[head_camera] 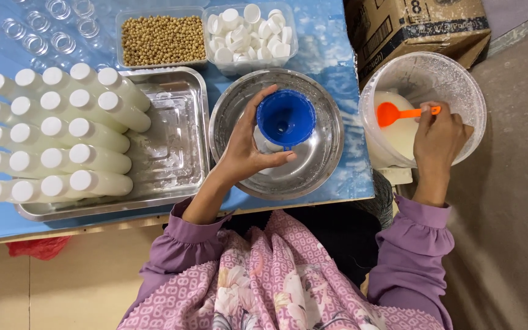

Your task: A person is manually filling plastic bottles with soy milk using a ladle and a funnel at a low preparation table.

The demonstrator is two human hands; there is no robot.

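Left hand (245, 153): fingers wrapped around a small bottle (265, 145) held upright inside the steel bowl (325, 122); thumb low on the near side, the other fingers curled round the far side. A blue funnel (285, 118) sits in the bottle neck, its mouth level and empty.

Right hand (438, 137): fingers pinched on the handle of an orange scoop (392, 113), its bowl over the white liquid in the clear plastic bucket (459, 79), which stands off the counter edge to the right.

Judgement: for a clean fill, keep the bottle vertical and centred over the steel bowl so drips land there; load the scoop short of full; carry it level across the gap between bucket and bowl; pour into the funnel centre slowly enough that it does not back up.

Left, steel tray (178, 122) with capped, filled bottles (62, 134) lying in rows. Further back on the blue counter (331, 36): tub of beans (161, 40), tub of white caps (249, 33), empty clear bottles (32, 27), cardboard box (417, 24).
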